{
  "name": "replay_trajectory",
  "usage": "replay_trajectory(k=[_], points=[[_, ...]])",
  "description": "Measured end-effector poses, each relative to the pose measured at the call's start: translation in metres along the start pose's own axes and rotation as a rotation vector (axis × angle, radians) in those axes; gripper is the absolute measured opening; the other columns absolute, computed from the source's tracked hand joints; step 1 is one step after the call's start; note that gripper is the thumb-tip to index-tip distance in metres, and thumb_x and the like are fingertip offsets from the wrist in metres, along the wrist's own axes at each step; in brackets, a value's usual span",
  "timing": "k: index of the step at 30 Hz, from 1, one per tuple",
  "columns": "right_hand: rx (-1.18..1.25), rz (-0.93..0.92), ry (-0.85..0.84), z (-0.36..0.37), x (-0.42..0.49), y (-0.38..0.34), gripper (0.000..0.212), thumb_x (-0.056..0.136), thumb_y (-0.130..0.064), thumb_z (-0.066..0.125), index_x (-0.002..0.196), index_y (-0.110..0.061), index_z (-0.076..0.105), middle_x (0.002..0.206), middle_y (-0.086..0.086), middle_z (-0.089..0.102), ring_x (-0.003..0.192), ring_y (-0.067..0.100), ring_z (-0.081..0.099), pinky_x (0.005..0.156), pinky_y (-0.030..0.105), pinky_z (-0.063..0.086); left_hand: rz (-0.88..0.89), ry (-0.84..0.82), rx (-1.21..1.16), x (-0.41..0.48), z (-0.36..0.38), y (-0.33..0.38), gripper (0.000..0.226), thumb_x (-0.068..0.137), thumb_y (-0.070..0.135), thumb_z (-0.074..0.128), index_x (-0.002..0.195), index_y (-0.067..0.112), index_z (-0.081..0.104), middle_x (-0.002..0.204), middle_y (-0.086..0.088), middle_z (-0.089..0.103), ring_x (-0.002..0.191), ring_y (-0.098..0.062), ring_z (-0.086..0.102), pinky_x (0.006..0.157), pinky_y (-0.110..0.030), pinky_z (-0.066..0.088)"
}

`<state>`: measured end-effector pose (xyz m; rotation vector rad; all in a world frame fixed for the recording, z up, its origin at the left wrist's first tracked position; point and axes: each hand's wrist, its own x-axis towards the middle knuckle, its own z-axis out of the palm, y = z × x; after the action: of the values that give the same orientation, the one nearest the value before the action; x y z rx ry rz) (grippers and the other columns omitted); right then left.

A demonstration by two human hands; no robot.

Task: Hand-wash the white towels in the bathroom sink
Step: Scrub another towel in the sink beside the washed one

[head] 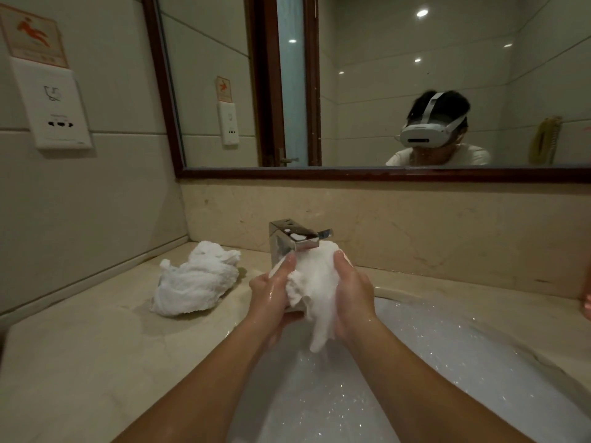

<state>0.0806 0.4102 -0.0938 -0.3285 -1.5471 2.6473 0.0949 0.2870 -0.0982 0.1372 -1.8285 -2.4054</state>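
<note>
Towel (315,292): bunched between both hands, left hand (271,297) and right hand (353,295) gripping opposite sides; tail hanging toward sink (479,340); second towel (195,279) on tabletop (80,362), nearer left.

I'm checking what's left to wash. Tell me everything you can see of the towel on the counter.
The towel is white, terry-like cloth, crumpled into a twisted heap. It lies on the beige counter, left of the faucet, near the wall. Only the counter touches it.
</note>
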Motion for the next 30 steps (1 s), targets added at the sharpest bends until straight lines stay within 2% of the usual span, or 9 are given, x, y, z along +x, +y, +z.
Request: replay_trajectory(k=[5, 10, 13, 15, 17, 19, 21, 24, 30], points=[[-0.081, -0.023, -0.036, -0.007, 0.002, 0.002, 0.039, 0.091, -0.025, 0.071, 0.127, -0.01, 0.065, 0.107, 0.016, 0.078, 0.093, 0.037, 0.077, 0.078, 0.049, 0.064, -0.093, -0.02, -0.04, -0.008, 0.0, 0.007, 0.051, 0.098, 0.048, 0.063, 0.126, 0.007, 0.072, 0.122, -0.026, 0.072, 0.121, -0.047, 0.065, 0.094, -0.056, 0.058], [-0.066, -0.109, 0.108, -0.012, 0.001, -0.001, 0.043, 0.102, -0.049, 0.063, 0.133, -0.02, 0.056, 0.118, 0.008, 0.071, 0.104, 0.031, 0.069, 0.096, 0.05, 0.059, -0.143, -0.133, -0.025, -0.011, -0.002, 0.013, 0.043, 0.098, 0.044, 0.06, 0.121, 0.011, 0.073, 0.111, -0.012, 0.079, 0.094, -0.03, 0.076, 0.075, -0.038, 0.058], [-0.105, -0.139, 0.165, -0.016, -0.003, -0.005, 0.043, 0.108, -0.05, 0.051, 0.138, -0.02, 0.049, 0.113, 0.006, 0.066, 0.102, 0.029, 0.064, 0.088, 0.041, 0.053, -0.064, -0.074, 0.112, -0.009, 0.005, 0.008, 0.075, 0.083, 0.074, 0.068, 0.129, 0.015, 0.069, 0.116, -0.012, 0.077, 0.102, -0.032, 0.076, 0.09, -0.049, 0.061], [-0.151, -0.161, 0.159, -0.014, -0.003, -0.006, 0.043, 0.109, -0.052, 0.048, 0.135, -0.018, 0.049, 0.105, 0.002, 0.064, 0.095, 0.026, 0.063, 0.085, 0.04, 0.051, -0.001, 0.035, 0.24, -0.005, 0.006, 0.003, 0.098, 0.066, 0.088, 0.072, 0.129, 0.013, 0.065, 0.112, -0.01, 0.078, 0.094, -0.028, 0.078, 0.08, -0.044, 0.064], [-0.161, -0.142, 0.121, -0.01, -0.004, -0.01, 0.044, 0.108, -0.052, 0.049, 0.128, -0.013, 0.04, 0.111, 0.006, 0.061, 0.099, 0.029, 0.059, 0.088, 0.039, 0.048, 0.064, 0.107, 0.293, -0.007, 0.005, 0.003, 0.08, 0.079, 0.073, 0.074, 0.125, 0.009, 0.06, 0.105, -0.006, 0.076, 0.087, -0.02, 0.077, 0.068, -0.031, 0.061], [-0.163, -0.112, 0.096, -0.005, -0.005, -0.011, 0.049, 0.107, -0.052, 0.052, 0.126, -0.01, 0.033, 0.117, 0.011, 0.054, 0.104, 0.03, 0.054, 0.091, 0.039, 0.046, 0.064, 0.124, 0.257, -0.009, 0.002, 0.003, 0.068, 0.089, 0.058, 0.074, 0.132, 0.016, 0.042, 0.11, 0.001, 0.066, 0.095, -0.02, 0.071, 0.078, -0.037, 0.06], [-0.207, -0.099, 0.075, -0.003, -0.007, -0.009, 0.052, 0.104, -0.052, 0.058, 0.122, -0.005, 0.045, 0.115, 0.01, 0.066, 0.101, 0.03, 0.064, 0.091, 0.041, 0.054, 0.06, 0.083, 0.221, -0.012, 0.0, 0.004, 0.071, 0.088, 0.055, 0.076, 0.141, 0.028, 0.038, 0.115, 0.005, 0.064, 0.102, -0.022, 0.07, 0.089, -0.049, 0.061], [-0.278, -0.142, -0.058, -0.006, -0.013, -0.007, 0.031, 0.098, -0.037, 0.069, 0.11, -0.008, 0.071, 0.096, 0.01, 0.08, 0.089, 0.031, 0.077, 0.08, 0.042, 0.062, 0.088, -0.005, 0.199, -0.008, -0.001, 0.006, 0.049, 0.089, 0.051, 0.077, 0.131, 0.03, 0.064, 0.11, -0.001, 0.079, 0.097, -0.027, 0.078, 0.074, -0.046, 0.064], [-0.335, -0.309, -0.196, -0.02, -0.014, -0.006, 0.021, 0.103, -0.024, 0.066, 0.123, -0.022, 0.072, 0.108, 0.002, 0.081, 0.099, 0.024, 0.078, 0.093, 0.053, 0.062, 0.034, 0.032, -0.059, -0.007, -0.002, 0.005, 0.03, 0.104, 0.034, 0.059, 0.129, 0.021, 0.068, 0.114, -0.012, 0.078, 0.095, -0.032, 0.077, 0.057, -0.033, 0.056]])
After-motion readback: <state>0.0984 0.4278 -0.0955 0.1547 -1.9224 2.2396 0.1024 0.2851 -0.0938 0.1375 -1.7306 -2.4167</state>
